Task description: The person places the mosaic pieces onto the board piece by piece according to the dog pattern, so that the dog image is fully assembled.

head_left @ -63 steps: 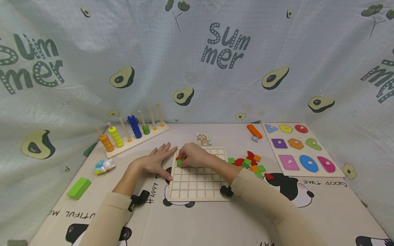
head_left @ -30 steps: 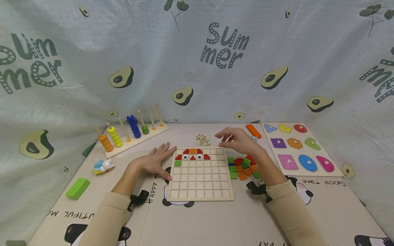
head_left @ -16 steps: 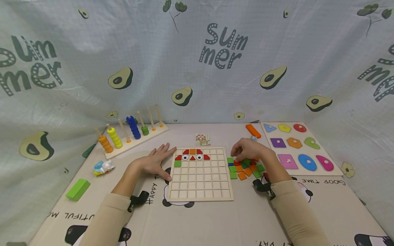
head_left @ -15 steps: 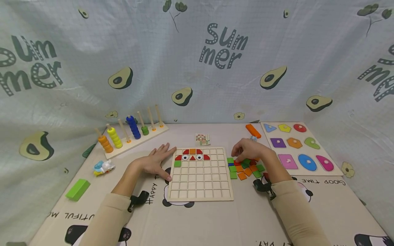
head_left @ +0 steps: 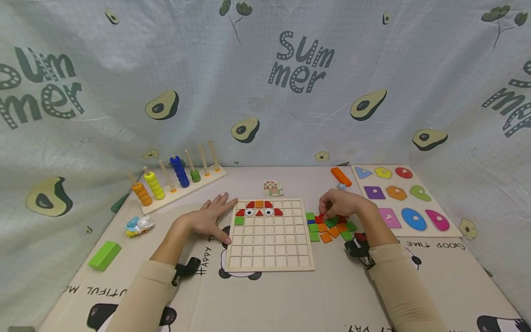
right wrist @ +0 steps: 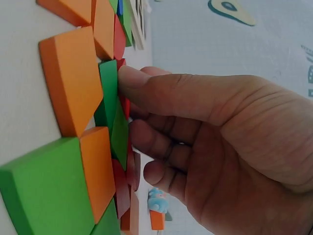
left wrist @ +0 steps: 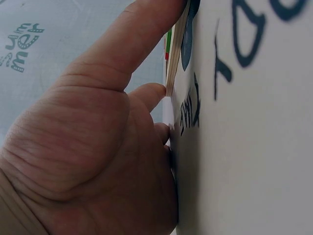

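A wooden grid board point(head_left: 269, 251) lies mid-table; its upper left cells hold red, orange and green tiles and two eye tiles. My left hand point(head_left: 209, 219) rests with spread fingers at the board's left side, thumb and index finger touching its edge. Over the loose pile of tiles point(head_left: 333, 232) right of the board, my right hand point(head_left: 342, 203) has its fingers bent. In the right wrist view, thumb and index finger pinch a red tile point(right wrist: 125, 106) beside green tiles point(right wrist: 108, 93). Part of that red tile is hidden behind the thumb.
A small picture card point(head_left: 273, 188) lies behind the board. A peg stacker with coloured rings point(head_left: 186, 189) stands back left. A toy figure point(head_left: 141, 225) and a green block point(head_left: 105, 255) are at left. A shape puzzle point(head_left: 404, 230) and an orange block point(head_left: 341, 176) are at right.
My right hand has left the green tile on the board's left side, swung right to the loose pile and shifted slightly further right within it. My left hand has stayed put.
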### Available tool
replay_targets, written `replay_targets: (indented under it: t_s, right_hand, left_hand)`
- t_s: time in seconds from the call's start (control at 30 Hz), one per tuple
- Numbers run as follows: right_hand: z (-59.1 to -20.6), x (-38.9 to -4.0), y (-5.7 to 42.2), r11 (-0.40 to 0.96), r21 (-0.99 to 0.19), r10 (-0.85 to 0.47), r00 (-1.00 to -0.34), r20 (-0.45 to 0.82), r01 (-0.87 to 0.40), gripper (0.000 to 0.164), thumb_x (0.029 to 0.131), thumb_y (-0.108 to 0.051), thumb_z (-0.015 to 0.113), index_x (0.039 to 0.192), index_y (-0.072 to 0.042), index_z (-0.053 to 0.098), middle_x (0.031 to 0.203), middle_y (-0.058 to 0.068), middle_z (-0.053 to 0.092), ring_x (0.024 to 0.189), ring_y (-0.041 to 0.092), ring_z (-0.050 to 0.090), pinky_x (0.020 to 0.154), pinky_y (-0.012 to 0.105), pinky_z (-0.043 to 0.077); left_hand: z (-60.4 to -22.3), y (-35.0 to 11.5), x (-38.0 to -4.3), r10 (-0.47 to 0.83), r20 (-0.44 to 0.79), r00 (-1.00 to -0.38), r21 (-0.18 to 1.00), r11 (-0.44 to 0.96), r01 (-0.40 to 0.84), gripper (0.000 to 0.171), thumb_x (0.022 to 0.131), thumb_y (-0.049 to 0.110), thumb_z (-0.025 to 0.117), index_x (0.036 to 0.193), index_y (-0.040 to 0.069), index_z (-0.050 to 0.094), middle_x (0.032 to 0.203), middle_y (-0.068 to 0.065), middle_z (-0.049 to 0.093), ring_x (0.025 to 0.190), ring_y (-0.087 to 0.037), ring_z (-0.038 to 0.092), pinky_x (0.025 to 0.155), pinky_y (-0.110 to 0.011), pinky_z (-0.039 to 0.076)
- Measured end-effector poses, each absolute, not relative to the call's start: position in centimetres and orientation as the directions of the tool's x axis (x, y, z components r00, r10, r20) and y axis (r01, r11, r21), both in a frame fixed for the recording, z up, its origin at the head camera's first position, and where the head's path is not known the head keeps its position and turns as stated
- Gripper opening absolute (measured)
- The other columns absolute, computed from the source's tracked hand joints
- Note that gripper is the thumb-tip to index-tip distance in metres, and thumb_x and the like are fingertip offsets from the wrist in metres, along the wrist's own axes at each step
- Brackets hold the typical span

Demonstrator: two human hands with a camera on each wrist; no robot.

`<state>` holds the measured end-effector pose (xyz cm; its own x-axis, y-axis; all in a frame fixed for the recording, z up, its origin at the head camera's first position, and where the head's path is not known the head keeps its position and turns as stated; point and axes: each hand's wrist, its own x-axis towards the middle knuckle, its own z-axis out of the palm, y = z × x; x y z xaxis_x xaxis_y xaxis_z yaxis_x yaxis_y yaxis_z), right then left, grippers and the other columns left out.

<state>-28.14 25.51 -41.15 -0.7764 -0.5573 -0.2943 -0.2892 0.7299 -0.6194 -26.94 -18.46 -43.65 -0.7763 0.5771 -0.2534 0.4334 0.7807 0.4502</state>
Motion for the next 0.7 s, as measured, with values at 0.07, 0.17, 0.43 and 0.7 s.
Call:
replay_targets:
  t_s: [0.07, 0.17, 0.43, 0.7]
  right_hand:
    - [-41.1, -28.1, 25.4, 0.730, -0.623, -0.557, -0.774, -0.301, -0.282, 0.008, 0.085, -0.003, 0.070, 0.087, -0.009, 0.064, 0.083, 0.002, 0.064, 0.073, 0.020, 0.056, 0.062, 0.034, 0.052]
    - [-41.0, -28.0, 25.3, 0.735, -0.621, -0.550, -0.775, -0.311, -0.272, 0.010, 0.085, -0.002, 0.069, 0.090, -0.010, 0.065, 0.085, 0.002, 0.063, 0.076, 0.020, 0.056, 0.064, 0.034, 0.052]
    - [-40.7, -27.7, 25.0, 0.761, -0.597, -0.526, -0.780, -0.338, -0.255, 0.013, 0.087, 0.000, 0.067, 0.092, -0.012, 0.066, 0.087, 0.002, 0.064, 0.078, 0.021, 0.055, 0.065, 0.034, 0.052]
    - [-40.5, -27.7, 24.4, 0.694, -0.645, -0.583, -0.775, -0.244, -0.320, 0.006, 0.089, -0.005, 0.067, 0.092, -0.009, 0.064, 0.084, 0.004, 0.065, 0.077, 0.023, 0.059, 0.069, 0.036, 0.053]
  left_hand:
    - [-43.6, -18.5, -27.0, 0.577, -0.253, -0.777, 0.451, 0.780, 0.433, 0.126, 0.060, 0.067, 0.078, 0.156, 0.023, 0.009, 0.161, -0.014, -0.008, 0.146, -0.034, -0.010, 0.115, -0.057, -0.004]
    - [-43.6, -18.5, -27.0, 0.575, -0.252, -0.778, 0.447, 0.783, 0.434, 0.126, 0.060, 0.067, 0.078, 0.156, 0.023, 0.009, 0.161, -0.013, -0.008, 0.147, -0.033, -0.011, 0.115, -0.056, -0.004]
    - [-43.5, -18.4, -27.0, 0.575, -0.251, -0.778, 0.453, 0.781, 0.431, 0.127, 0.060, 0.067, 0.078, 0.156, 0.023, 0.009, 0.161, -0.013, -0.008, 0.147, -0.033, -0.011, 0.115, -0.056, -0.004]
    - [-43.6, -18.5, -27.1, 0.583, -0.250, -0.773, 0.458, 0.775, 0.436, 0.125, 0.061, 0.066, 0.078, 0.156, 0.022, 0.009, 0.161, -0.014, -0.008, 0.146, -0.035, -0.010, 0.115, -0.058, -0.003]
